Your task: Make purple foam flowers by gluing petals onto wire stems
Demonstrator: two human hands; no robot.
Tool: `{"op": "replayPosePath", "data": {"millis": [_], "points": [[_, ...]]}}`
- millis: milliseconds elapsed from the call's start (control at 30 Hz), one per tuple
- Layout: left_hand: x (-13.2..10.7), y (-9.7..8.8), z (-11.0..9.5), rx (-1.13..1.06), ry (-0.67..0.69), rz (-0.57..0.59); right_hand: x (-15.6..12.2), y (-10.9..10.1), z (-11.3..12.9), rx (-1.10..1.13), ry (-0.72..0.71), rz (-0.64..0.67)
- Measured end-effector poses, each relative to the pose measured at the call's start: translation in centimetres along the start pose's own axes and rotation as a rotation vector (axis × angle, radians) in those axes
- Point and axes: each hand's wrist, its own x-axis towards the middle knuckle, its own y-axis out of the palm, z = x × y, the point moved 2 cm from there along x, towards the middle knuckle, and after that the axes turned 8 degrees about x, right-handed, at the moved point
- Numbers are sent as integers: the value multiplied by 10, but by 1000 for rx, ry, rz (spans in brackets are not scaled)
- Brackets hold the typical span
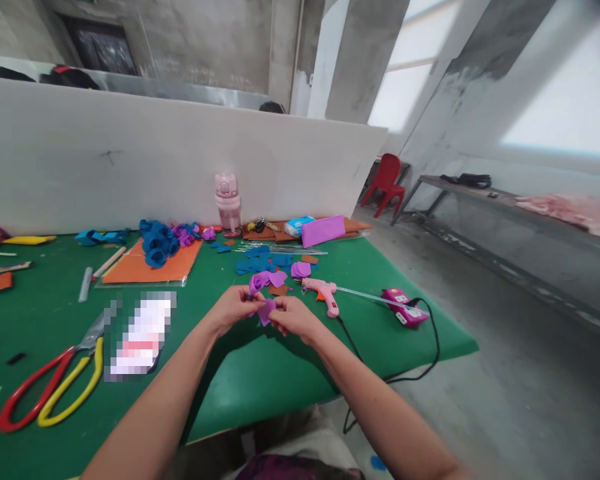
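Over the green table's front half, my left hand (237, 309) and my right hand (294, 317) meet with fingers pinched. Between them is a small purple felt-like piece (266, 313), its right side gripped by my right fingers. A rolled purple flower (258, 283) rises from my left fingertips; its lower end is hidden by them. Just beyond my hands lie loose purple pieces (301, 269), blue pieces (255, 260) and a brown piece (278, 291). To the right of my right hand, a pink glue gun (325, 293) rests with a clear glue stick out of its back.
Large red-and-yellow-handled scissors (70, 377) and a blurred-out flat item (143, 337) lie left. Blue rolled flowers (157, 243) sit on an orange sheet (130, 267). A pink bottle (229, 207) stands against the white partition (180, 153). A black cord loops near a magenta box (404, 308).
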Motion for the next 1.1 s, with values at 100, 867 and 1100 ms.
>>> {"op": "replayPosePath", "data": {"millis": [100, 867, 1100], "points": [[1, 0, 3, 18, -24, 11, -15, -21, -4, -101, -102, -133], [8, 15, 24, 180, -3, 111, -16, -137, -48, -468, 107, -533], [7, 11, 16, 102, 71, 82, -48, -119, -37, 465, -11, -466]]}}
